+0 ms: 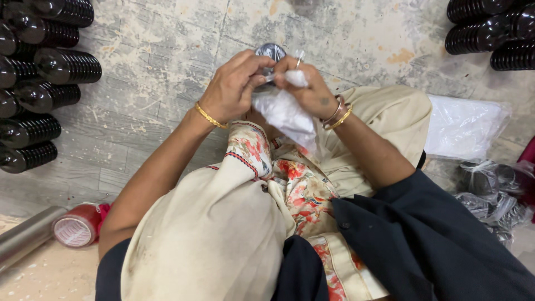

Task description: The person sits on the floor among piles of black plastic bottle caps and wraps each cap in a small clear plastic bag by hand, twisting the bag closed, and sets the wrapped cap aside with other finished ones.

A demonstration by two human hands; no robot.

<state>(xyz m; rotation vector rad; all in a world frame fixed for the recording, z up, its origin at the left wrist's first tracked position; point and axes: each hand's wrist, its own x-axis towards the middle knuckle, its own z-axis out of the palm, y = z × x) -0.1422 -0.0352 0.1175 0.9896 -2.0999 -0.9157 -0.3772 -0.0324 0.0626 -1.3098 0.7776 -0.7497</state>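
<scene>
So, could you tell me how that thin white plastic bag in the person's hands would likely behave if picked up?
The plastic bag hangs crumpled and limp below both hands, so it is probably floppy and will not hold a shape. It looks thin and see-through, so likely very light and easy to tear. The left hand and right hand pinch it together with a small dark round object.

Lighting: even, soft, moderately bright daylight-like illumination from above; shadows faint and short, a dim patch under the arms on the floor (156, 50). Glare: small white highlights on the glossy dark ribbed bottles (39, 83) at the left edge and top right corner, and on the clear plastic bag (462, 125). Focus: sharp centre, slight softness toward the lower corners. Distortion: mild wide-angle stretch at the edges.
</scene>
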